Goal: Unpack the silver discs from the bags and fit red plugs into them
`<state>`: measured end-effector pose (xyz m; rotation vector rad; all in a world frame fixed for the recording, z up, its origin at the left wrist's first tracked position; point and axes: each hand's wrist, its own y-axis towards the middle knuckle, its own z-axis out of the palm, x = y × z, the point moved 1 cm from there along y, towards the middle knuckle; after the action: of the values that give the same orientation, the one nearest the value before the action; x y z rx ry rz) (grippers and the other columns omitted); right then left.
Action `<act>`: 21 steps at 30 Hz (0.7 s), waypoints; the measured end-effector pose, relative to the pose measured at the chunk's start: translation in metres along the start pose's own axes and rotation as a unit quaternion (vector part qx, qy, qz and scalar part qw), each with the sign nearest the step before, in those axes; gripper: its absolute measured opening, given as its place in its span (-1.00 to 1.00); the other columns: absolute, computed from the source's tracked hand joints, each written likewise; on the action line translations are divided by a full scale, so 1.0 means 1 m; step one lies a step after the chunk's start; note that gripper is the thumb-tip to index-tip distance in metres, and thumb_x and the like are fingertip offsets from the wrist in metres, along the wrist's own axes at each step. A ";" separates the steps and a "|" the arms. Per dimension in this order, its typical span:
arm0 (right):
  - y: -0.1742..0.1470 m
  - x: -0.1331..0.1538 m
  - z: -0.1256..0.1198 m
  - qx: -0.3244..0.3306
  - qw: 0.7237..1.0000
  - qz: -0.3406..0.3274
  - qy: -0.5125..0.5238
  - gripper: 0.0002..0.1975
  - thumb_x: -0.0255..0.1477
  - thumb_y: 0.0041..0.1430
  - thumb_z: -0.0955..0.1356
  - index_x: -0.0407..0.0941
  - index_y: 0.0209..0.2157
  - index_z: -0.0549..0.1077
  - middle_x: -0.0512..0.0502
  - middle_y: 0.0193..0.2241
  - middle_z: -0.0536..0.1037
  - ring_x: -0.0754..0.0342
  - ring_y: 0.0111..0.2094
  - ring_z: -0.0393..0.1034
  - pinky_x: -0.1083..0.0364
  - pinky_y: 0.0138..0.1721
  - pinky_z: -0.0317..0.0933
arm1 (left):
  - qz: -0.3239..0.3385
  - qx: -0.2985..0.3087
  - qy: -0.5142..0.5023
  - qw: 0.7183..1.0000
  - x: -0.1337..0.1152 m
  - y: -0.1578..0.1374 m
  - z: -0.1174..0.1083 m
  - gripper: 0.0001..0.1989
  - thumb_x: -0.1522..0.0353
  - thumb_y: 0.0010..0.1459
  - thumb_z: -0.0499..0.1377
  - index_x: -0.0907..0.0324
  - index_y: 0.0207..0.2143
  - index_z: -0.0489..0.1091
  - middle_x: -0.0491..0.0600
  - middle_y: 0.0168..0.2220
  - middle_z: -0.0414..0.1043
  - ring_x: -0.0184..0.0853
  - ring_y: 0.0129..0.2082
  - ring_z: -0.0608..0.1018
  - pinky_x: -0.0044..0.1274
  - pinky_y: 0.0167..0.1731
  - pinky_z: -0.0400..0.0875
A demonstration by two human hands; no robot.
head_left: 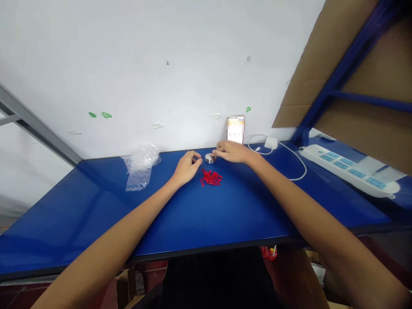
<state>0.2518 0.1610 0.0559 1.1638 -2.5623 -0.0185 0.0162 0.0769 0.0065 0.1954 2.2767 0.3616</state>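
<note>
A small round silver tin (210, 159) sits on the blue tabletop between my two hands. My right hand (231, 151) is at the tin's right side, its thumb and fingers bent together at the rim; whatever they pinch is too small to make out. To the left of the tin, my left hand (187, 168) rests with loosely curved fingers, a gap showing between thumb and forefinger and nothing visible in it. Just in front of the tin lies a loose pile of red cord loops (211, 177) with small pale ends.
Crumpled clear plastic bags (140, 165) lie to the left. A phone (236, 129) showing a timer leans against the white wall behind my right hand. A white charger (271, 142) with its cable and a long power strip (349, 169) are on the right.
</note>
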 end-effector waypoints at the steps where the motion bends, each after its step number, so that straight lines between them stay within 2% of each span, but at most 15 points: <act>1: 0.000 0.001 0.001 0.001 1.000 -0.003 0.001 -0.45 -0.15 0.57 0.21 -0.13 -0.38 0.62 -0.22 -0.14 0.61 0.01 -0.28 0.40 0.03 -0.23 0.12 | 0.000 0.001 -0.002 1.000 0.000 0.000 0.000 -0.87 0.37 0.37 0.21 0.12 -0.07 0.51 0.03 -0.01 0.61 -0.19 -0.07 0.65 -0.34 -0.03 0.49; 9: -0.001 0.011 -0.006 0.023 0.999 -0.035 -0.024 -0.56 -0.21 0.50 0.31 -0.13 -0.40 0.61 -0.21 -0.13 0.65 0.01 -0.24 0.43 0.03 -0.25 0.09 | 0.007 -0.002 -0.001 1.000 0.003 0.001 0.001 -0.86 0.38 0.35 0.21 0.12 -0.07 0.51 0.03 0.00 0.62 -0.20 -0.06 0.65 -0.34 -0.01 0.51; 15: -0.004 0.005 -0.007 0.018 0.999 0.010 -0.039 -0.52 -0.14 0.51 0.29 -0.12 -0.38 0.62 -0.19 -0.13 0.65 0.03 -0.28 0.41 0.03 -0.28 0.07 | 0.008 -0.004 -0.002 1.000 0.001 0.000 0.000 -0.89 0.39 0.35 0.21 0.12 -0.10 0.51 0.02 -0.02 0.62 -0.21 -0.07 0.66 -0.35 0.00 0.52; 21: 0.001 -0.004 0.000 0.007 1.000 0.008 0.014 -0.47 -0.17 0.56 0.22 -0.14 -0.38 0.60 -0.16 -0.24 0.59 0.05 -0.30 0.39 0.05 -0.26 0.09 | 0.010 -0.006 -0.002 1.000 0.000 0.001 0.000 -0.88 0.41 0.35 0.21 0.13 -0.10 0.53 0.02 -0.04 0.62 -0.22 -0.10 0.65 -0.35 -0.02 0.52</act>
<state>0.2532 0.1649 0.0547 1.1398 -2.5511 0.0197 0.0162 0.0776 0.0061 0.2118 2.2690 0.3850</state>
